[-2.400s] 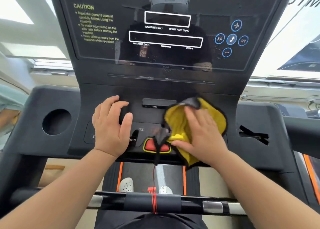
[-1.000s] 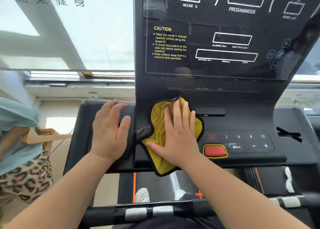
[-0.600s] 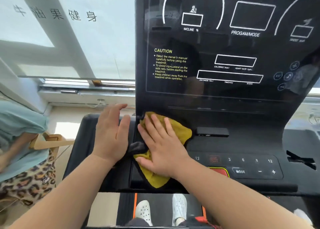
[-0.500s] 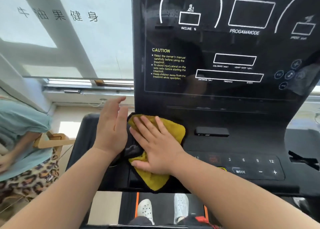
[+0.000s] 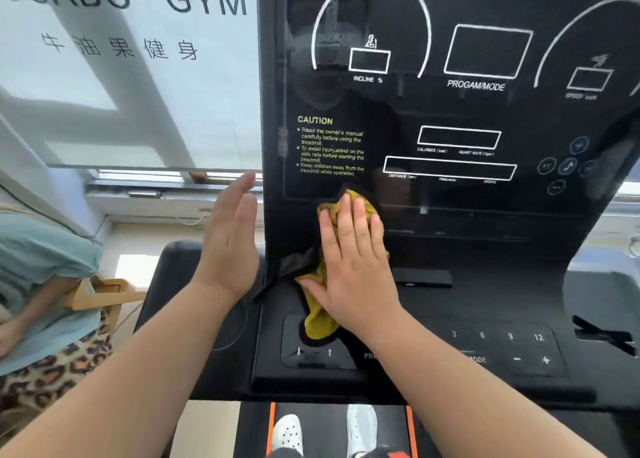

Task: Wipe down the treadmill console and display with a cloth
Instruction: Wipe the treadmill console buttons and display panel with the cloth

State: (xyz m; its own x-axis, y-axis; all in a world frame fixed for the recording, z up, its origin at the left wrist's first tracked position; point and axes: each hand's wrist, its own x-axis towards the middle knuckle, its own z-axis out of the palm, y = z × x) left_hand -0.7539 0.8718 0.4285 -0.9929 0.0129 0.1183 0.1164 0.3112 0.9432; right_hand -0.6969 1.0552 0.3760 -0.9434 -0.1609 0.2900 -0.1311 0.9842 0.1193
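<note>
A yellow cloth with black trim (image 5: 320, 322) lies against the lower left of the treadmill's black display panel (image 5: 450, 111), just under the yellow CAUTION text. My right hand (image 5: 353, 267) presses flat on the cloth, fingers pointing up, and covers most of it. My left hand (image 5: 230, 246) is off the machine, held edge-on with fingers straight beside the display's left edge, holding nothing. Below lies the black console (image 5: 485, 346) with number keys and plus and minus buttons.
A frosted window with gym lettering (image 5: 121, 76) fills the upper left. Another person in a teal top and leopard-print bottoms (image 5: 41, 301) stands at the left by a wooden chair (image 5: 100, 295). My white shoes (image 5: 325, 430) rest on the belt below.
My right hand slid the cloth from the console's middle to its left side, then up onto the display's bottom edge. My left hand lifted off the console and now hovers beside the display.
</note>
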